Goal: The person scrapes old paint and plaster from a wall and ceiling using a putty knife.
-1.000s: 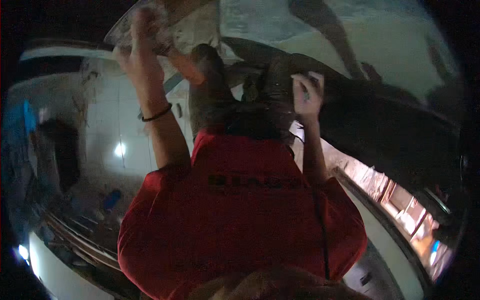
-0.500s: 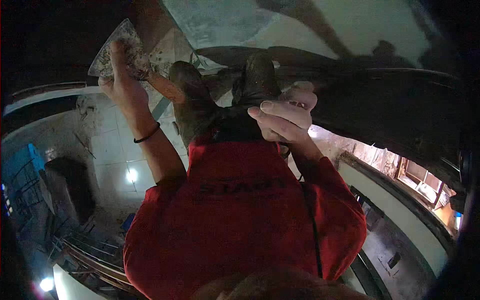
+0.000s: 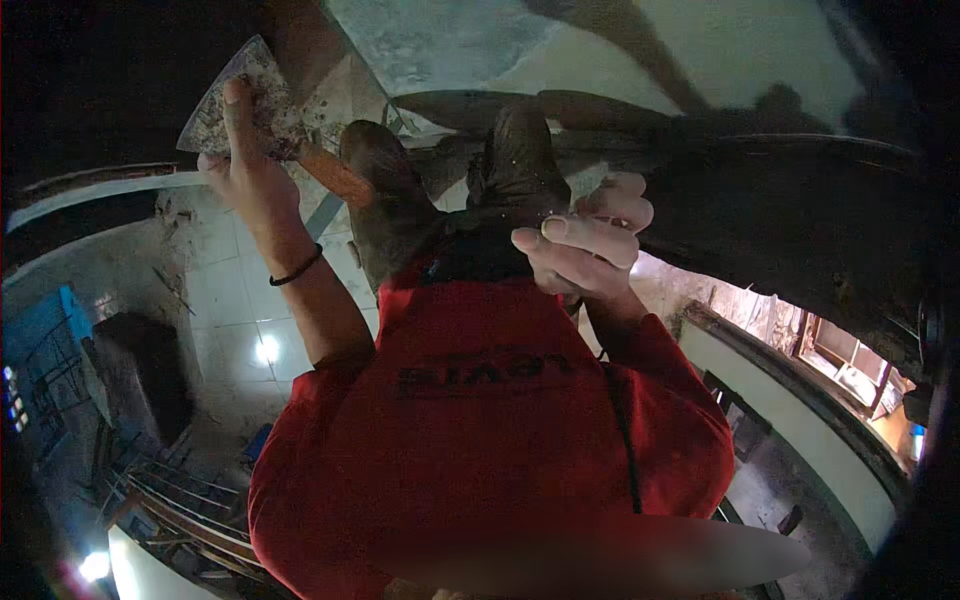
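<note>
My left hand (image 3: pixel 255 185) is closed on a scraper (image 3: pixel 268 100), gripping it by its broad, fan-shaped blade, with the thumb flat on the upper face. Pale, crumbly residue covers that blade. Its wooden handle (image 3: pixel 338 175) points away from the hand, toward my left knee. Over on the right, in front of my body, my right hand (image 3: pixel 590 240) is closed, thumb and fingers pressed together and whitened as if dusty. What sits inside those fingers, if anything, cannot be made out. Tiny pale specks show near their tips.
My dark trousers (image 3: pixel 390 190) and red shirt (image 3: pixel 480 440) fill the middle. A pale surface (image 3: pixel 620 80) with shadows lies ahead. Light floor tiles (image 3: pixel 225 290) show at left, beside a dark upright object (image 3: pixel 145 375). Wooden lengths (image 3: pixel 190 515) lie at lower left; a pale ledge (image 3: pixel 790 400) runs along the right.
My right hand has shifted slightly to the right, its fingers still pressed together. The left hand and the scraper have hardly moved.
</note>
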Motion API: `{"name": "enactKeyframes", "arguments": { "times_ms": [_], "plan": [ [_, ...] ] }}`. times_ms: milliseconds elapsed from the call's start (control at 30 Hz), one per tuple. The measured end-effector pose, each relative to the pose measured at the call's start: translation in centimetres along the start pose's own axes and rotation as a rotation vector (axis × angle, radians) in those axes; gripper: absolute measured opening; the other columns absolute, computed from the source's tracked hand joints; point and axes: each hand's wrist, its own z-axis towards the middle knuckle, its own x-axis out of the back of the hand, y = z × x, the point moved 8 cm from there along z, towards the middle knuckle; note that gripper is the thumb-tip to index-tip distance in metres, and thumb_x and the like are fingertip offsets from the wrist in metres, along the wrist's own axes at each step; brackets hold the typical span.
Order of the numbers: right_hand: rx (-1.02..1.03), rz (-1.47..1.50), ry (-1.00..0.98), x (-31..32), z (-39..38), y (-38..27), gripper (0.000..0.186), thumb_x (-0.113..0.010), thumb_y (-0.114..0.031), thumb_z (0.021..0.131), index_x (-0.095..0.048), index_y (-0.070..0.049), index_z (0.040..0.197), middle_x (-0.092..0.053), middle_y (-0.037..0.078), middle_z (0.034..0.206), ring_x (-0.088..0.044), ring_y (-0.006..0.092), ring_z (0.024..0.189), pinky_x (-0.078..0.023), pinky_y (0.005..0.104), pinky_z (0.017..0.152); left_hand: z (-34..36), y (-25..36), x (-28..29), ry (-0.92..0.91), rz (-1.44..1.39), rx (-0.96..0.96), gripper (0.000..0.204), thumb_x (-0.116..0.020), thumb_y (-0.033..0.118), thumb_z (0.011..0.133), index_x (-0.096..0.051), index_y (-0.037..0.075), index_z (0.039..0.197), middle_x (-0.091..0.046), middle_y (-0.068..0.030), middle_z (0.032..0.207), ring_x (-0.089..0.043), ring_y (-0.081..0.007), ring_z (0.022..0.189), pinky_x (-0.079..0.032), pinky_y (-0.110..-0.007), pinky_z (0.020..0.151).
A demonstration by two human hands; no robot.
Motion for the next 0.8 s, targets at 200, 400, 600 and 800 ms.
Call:
{"name": "enactKeyframes", "arguments": {
  "times_ms": [200,400,600,800],
  "plan": [
    [-0.205,0.065,0.029,-2.1,-1.6,3.1,0.021,-0.071,-0.001,0.073,-0.073,-0.011,0.091,-0.060,0.002,0.100,-0.053,0.0157,0.072,-0.043,0.0315,0.073,-1.3,-1.8,-2.8,-0.100,-0.062,0.141,0.023,-0.066,0.019,0.090,-0.067,-0.004,0.091,-0.065,-0.0061,0.083,-0.061,-0.0108,0.079,-0.049,-0.029,0.063],
    [-1.202,0.802,-0.193,-10.0,-10.0,8.0,0.024,-0.057,-0.013,0.093,-0.058,-0.005,0.116,-0.055,0.005,0.104,-0.051,0.0141,0.093,-0.043,0.0309,0.084,-5.4,-4.1,-7.7,-0.308,0.012,0.239,0.023,-0.063,0.021,0.093,-0.068,0.000,0.086,-0.061,0.0019,0.074,-0.051,-0.0064,0.065,-0.040,-0.024,0.056],
    [-1.200,1.213,-0.463,-13.2,-9.1,5.3,0.043,-0.049,-0.031,0.099,-0.046,-0.001,0.128,-0.059,0.007,0.098,-0.058,0.0155,0.092,-0.048,0.0308,0.083,-5.9,-5.8,-9.6,-0.454,0.456,0.069,0.026,-0.062,0.022,0.093,-0.067,-0.003,0.085,-0.061,0.0035,0.075,-0.050,-0.0059,0.066,-0.041,-0.024,0.057],
    [-1.256,1.264,-0.412,-13.2,-9.4,7.4,0.037,-0.048,-0.032,0.100,-0.049,-0.001,0.119,-0.058,0.005,0.090,-0.059,0.0138,0.080,-0.048,0.0297,0.073,-7.2,-9.1,-8.0,-0.270,0.100,0.560,0.041,-0.057,0.036,0.095,-0.058,-0.001,0.112,-0.062,-0.0057,0.100,-0.054,-0.0071,0.081,-0.043,-0.025,0.061]
  ]
}}
